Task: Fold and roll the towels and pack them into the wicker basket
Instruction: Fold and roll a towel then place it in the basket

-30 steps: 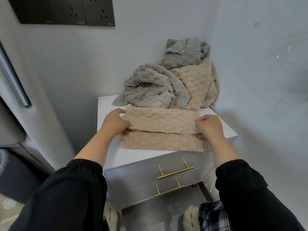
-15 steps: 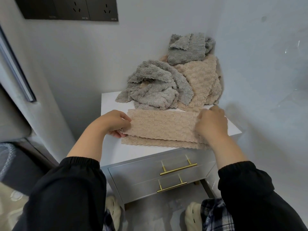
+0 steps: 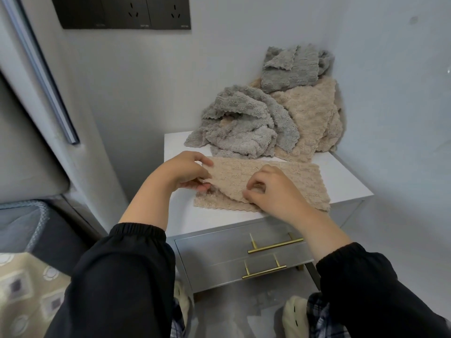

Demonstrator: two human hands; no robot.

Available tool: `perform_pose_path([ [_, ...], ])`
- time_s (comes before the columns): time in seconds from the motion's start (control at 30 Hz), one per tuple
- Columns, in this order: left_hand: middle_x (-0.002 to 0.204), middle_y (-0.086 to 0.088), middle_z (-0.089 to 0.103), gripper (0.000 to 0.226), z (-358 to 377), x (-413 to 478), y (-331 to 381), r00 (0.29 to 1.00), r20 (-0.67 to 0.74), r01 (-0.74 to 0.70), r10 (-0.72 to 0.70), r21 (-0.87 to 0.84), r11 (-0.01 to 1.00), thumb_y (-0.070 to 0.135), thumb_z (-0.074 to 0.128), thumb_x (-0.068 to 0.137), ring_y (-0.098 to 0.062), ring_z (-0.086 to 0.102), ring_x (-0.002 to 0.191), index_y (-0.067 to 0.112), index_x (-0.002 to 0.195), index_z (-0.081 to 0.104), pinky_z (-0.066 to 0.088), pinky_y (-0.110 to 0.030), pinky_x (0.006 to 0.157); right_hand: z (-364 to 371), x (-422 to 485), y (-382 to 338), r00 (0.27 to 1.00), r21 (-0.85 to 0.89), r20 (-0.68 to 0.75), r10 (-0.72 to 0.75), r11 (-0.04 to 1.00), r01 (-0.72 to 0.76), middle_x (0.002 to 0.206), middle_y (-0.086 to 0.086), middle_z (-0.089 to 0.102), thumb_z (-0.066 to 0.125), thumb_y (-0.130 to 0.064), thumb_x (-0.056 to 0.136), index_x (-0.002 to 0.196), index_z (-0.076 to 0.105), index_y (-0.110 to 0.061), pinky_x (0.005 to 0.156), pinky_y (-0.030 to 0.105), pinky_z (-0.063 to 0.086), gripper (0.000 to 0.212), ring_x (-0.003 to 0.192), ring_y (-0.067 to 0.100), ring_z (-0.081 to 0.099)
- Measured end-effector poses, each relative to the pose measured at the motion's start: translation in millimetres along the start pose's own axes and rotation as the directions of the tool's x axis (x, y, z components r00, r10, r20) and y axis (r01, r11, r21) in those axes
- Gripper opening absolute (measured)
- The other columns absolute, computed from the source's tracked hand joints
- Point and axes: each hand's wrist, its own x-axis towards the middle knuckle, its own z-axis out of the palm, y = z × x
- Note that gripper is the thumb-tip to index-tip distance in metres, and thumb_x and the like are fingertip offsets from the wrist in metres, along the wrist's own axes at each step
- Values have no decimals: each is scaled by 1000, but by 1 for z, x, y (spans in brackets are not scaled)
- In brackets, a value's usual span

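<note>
A: Your left grip (image 3: pixel 188 173) is pinching the left end of the beige towel (image 3: pixel 288 181) between thumb and fingers, with that corner raised a little off the desk (image 3: pixel 346 184). Your right grip (image 3: pixel 271 191) is curled down on the middle of the same towel, fingertips nipping its front fold.

B: So both are clenched on cloth. How does the towel lie?

A: It is folded into a long strip across the front of the desk. The upper layer is skewed, so a scalloped lower edge shows beneath it, toward you. The right end lies flat near the desk's right edge.

B: And the rest of the towels?

A: Just behind the strip, a crumpled grey towel (image 3: pixel 244 128) is heaped and touches the strip's far edge. To its right a second beige towel (image 3: pixel 312 113) drapes down in the corner of the walls, and another grey towel (image 3: pixel 290 67) sits on top of the heap. Whatever they are draped over is hidden, so you cannot tell if a basket is under them.

B: What is around the desk?

A: It is a white-topped cabinet with two grey drawers, each with a brass bar handle (image 3: pixel 275 245). A dark socket panel (image 3: pixel 122 12) is on the wall above left. Your black sleeves (image 3: pixel 117 276) fill the foreground.
</note>
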Motion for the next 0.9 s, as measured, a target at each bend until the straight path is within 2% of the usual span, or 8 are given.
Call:
perform_pose_path([
  [0.1,87,-13,63,23,-5,-3,1,1000,27,-9,8,24,1000,-8,60,86,-21,67,65,12,99,63,60,-28,65,-3,0,-1,1000,-12,-11,-13,1000,13,93,-5,52,67,-39,85,91,67,-19,78,25,36,20,94,9,43],
  [0.2,79,-8,60,23,-4,-4,-4,999,37,6,-17,281,960,-2,68,83,-19,66,61,11,101,63,60,-27,66,0,-1,1,999,-35,20,-25,999,25,92,-5,53,68,-38,83,89,68,-20,77,25,36,19,94,11,45],
  [0.3,90,-6,63,23,3,-4,-6,1000,4,-24,27,611,791,8,74,77,-16,59,67,12,99,64,55,-26,62,-4,-1,4,996,-44,92,-10,999,14,93,-7,53,71,-39,81,90,67,-21,79,25,38,20,94,10,47],
  [0.4,106,-2,55,22,16,-2,-2,963,-60,-105,264,816,569,23,73,77,-17,53,87,17,97,66,44,-27,72,-15,-4,9,997,-9,63,39,999,-39,93,-8,54,71,-34,82,89,67,-20,79,25,39,16,93,10,49],
  [0.5,124,-2,46,38,38,2,2,890,92,-365,446,730,578,43,69,82,-17,43,110,24,114,60,39,-32,93,-25,-7,19,992,-14,-17,125,992,-125,94,-3,56,70,-28,84,88,66,-19,82,28,43,10,93,13,52],
  [0.63,160,-2,8,85,72,6,-7,854,418,-517,310,745,420,61,58,82,-23,5,146,30,151,20,10,-42,118,-40,-12,36,977,-82,45,208,975,-204,106,-3,54,69,-28,83,104,65,-20,87,27,42,23,104,16,53],
  [0.73,161,2,-8,85,78,14,-17,868,416,-492,270,796,352,67,48,84,-21,-11,147,36,151,6,-1,-49,118,-50,-19,46,917,-151,307,254,964,-216,125,-4,49,73,-32,80,129,53,-21,90,20,35,54,116,13,48],
  [0.9,160,3,-10,73,95,15,-21,892,315,-429,324,816,387,67,33,90,-22,-15,146,37,151,5,-6,-52,116,-58,-22,52,914,-188,331,234,966,-180,139,0,45,75,-19,79,138,44,-19,88,15,28,67,124,16,43],
])
